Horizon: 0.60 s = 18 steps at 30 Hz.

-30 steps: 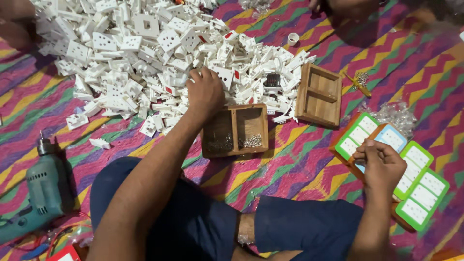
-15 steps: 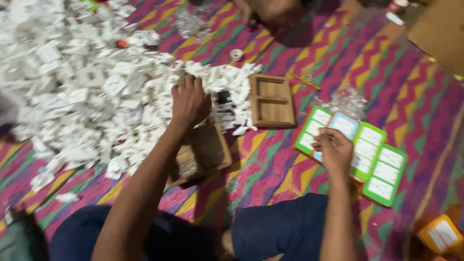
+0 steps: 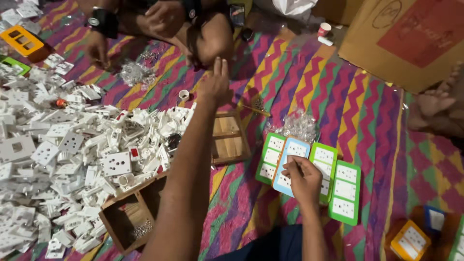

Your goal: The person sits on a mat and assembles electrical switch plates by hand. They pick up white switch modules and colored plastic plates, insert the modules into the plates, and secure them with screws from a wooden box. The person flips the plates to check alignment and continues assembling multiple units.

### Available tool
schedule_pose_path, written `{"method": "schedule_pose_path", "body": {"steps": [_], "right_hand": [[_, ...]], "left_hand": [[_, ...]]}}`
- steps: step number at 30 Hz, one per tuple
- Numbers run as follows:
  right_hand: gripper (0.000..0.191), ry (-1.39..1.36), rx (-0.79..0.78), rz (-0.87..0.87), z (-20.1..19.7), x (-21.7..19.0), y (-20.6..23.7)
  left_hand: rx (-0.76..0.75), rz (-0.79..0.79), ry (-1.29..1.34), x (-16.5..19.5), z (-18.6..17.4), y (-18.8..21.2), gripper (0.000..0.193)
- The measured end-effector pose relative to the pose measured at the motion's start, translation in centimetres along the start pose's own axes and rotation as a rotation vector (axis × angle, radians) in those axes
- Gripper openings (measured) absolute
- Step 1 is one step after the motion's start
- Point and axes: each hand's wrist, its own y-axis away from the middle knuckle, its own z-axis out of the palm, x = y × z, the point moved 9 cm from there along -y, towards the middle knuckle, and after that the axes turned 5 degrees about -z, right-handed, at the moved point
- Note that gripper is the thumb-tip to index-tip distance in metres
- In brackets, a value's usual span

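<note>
Right hand (image 3: 303,180) fingers curled, pinching sth too small to tell, resting on blue-framed white socket plate (image 3: 290,162); plate's long axis runs away from wrist. Left hand (image 3: 216,83) fingers straight, open, empty, far beyond the small wooden tray (image 3: 231,140).
</note>
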Motion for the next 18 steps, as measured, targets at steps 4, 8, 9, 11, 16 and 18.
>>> {"method": "schedule_pose_path", "body": {"steps": [4,8,9,11,16,18], "right_hand": [[0.021,-0.004,0.017,-0.038,-1.4,-0.9,0.7],[0.022,-0.027,0.032,0.026,-2.3,-0.8,1.8],[0.022,-0.031,0.025,0.022,-2.2,-0.8,1.7],[0.021,-0.047,0.023,0.012,-2.1,-0.6,1.8],[0.017,-0.140,-0.072,0.007,-1.4,0.2,2.2],[0.015,-0.075,-0.120,-0.010,-1.1,-0.2,2.4]], "left_hand": [[0.080,0.008,-0.034,-5.9,-2.0,0.9,0.075],[-0.016,-0.375,-0.262,-20.4,-5.3,6.6,0.083],[0.074,-0.411,-0.087,-23.6,-7.1,8.9,0.096],[0.309,-0.313,-0.646,-26.7,-11.7,11.9,0.109],[-0.119,-0.600,-0.463,-37.5,-12.5,17.7,0.088],[-0.159,-0.623,-0.547,-40.0,-15.3,20.3,0.070]]}}
